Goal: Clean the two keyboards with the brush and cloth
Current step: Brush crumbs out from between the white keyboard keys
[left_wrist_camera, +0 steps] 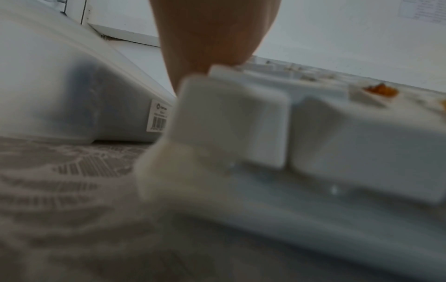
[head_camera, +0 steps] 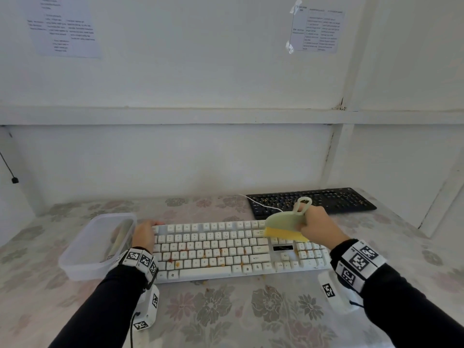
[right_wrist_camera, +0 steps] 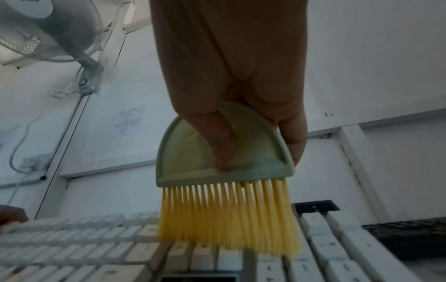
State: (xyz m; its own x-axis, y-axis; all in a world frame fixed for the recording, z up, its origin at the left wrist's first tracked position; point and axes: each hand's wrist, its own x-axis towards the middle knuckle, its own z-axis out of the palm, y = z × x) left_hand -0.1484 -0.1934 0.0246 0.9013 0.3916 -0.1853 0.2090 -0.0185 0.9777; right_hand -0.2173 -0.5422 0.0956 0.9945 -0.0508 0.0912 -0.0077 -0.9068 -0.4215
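Observation:
A white keyboard [head_camera: 226, 249] with orange-brown crumbs on its keys lies across the middle of the table. My left hand [head_camera: 144, 233] holds its left end, fingers curled over the far left corner. In the left wrist view a finger [left_wrist_camera: 212, 38] comes down onto the keyboard's edge [left_wrist_camera: 337, 133]. My right hand [head_camera: 319, 227] grips a pale green brush [head_camera: 286, 222] by its handle. The yellow bristles [right_wrist_camera: 226, 219] touch the keys [right_wrist_camera: 96, 248] near the upper right part. A black keyboard [head_camera: 311, 200], also strewn with crumbs, lies behind at the right.
A clear plastic container [head_camera: 75, 257] stands just left of the white keyboard, with a pale rolled item inside. A white cable [head_camera: 263, 204] runs over the black keyboard's left end. A flowered cloth covers the table; crumbs lie before the keyboard. A wall fan [right_wrist_camera: 36, 28] hangs high up.

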